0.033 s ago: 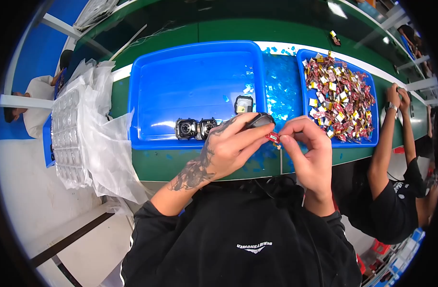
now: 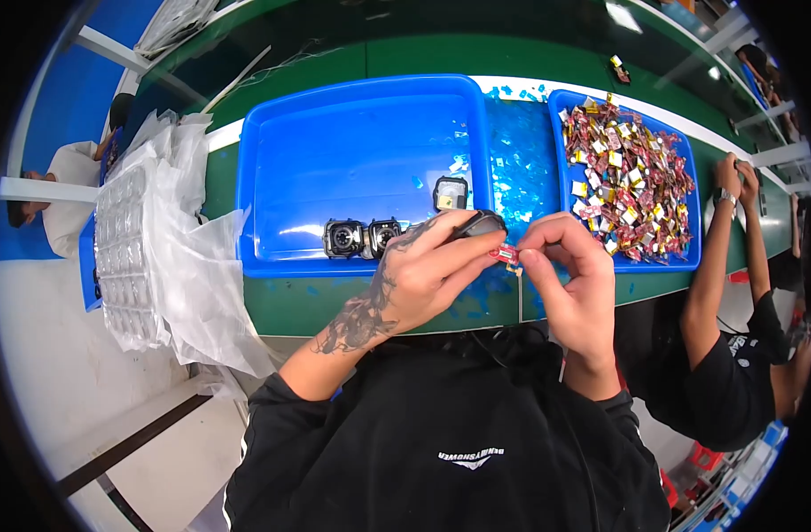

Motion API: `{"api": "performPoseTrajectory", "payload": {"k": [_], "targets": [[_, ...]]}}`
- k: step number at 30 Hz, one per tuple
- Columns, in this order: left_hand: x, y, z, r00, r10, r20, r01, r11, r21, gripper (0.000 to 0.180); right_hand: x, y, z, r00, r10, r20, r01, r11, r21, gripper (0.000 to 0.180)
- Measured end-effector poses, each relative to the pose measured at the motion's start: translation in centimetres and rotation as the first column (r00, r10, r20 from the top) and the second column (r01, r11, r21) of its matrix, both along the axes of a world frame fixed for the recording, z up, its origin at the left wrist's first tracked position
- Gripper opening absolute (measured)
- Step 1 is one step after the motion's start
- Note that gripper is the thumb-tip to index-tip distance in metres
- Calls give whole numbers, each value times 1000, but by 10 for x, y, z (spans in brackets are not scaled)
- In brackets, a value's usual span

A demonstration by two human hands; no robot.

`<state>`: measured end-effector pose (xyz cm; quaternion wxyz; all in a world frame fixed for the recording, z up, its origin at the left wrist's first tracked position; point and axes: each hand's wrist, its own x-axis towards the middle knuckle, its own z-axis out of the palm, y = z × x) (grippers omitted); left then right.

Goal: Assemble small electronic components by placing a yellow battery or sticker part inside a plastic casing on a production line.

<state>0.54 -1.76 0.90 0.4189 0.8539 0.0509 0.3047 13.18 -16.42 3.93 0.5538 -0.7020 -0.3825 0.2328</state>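
Head view
- Left hand [image 2: 423,275]: fingers closing round a dark watch body [image 2: 478,222], holding it just above the near table edge [image 2: 290,306]
- Right hand [image 2: 569,275]: thumb and forefinger pinching a small red part [image 2: 508,255], which is touching the watch body's right end
- Change: nothing is showing as moved against the earlier picture, so the fitting is likely continuing mid-step
- Room: large blue tray [image 2: 352,97] lying beyond the grip, three watch bodies [image 2: 361,238] sitting near its front wall; parts tray [image 2: 556,97] beyond-right; a co-worker's arm [image 2: 716,266] crowding the right; plastic sheets [image 2: 184,266] lying left
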Motion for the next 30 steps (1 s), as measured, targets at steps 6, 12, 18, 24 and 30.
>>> {"api": "performPoseTrajectory", "payload": {"k": [6, 12, 18, 24, 30], "targets": [[-4, -14, -14, 986, -164, -37, 72, 607, -791, 15, -3, -8, -8, 998, 39, 47, -44, 995, 92, 11], [-2, -27, -6, 982, -186, -44, 67, 550, -833, 22, -10, -8, -6, 987, -75, -139, 90, 990, 105, 22], [-3, -27, 4, 977, -212, -32, 98, 576, -812, 36, -8, -10, -15, 997, -80, 2, 80, 994, 75, 25], [-3, -30, 3, 983, -179, -44, 76, 611, -788, 39, -6, -10, -15, 978, -87, 192, 75, 995, 65, 27], [-1, -32, 4, 988, -132, -75, 48, 740, -671, 39, -7, -11, -15, 967, -118, 225, 100, 991, 89, 26]]}}
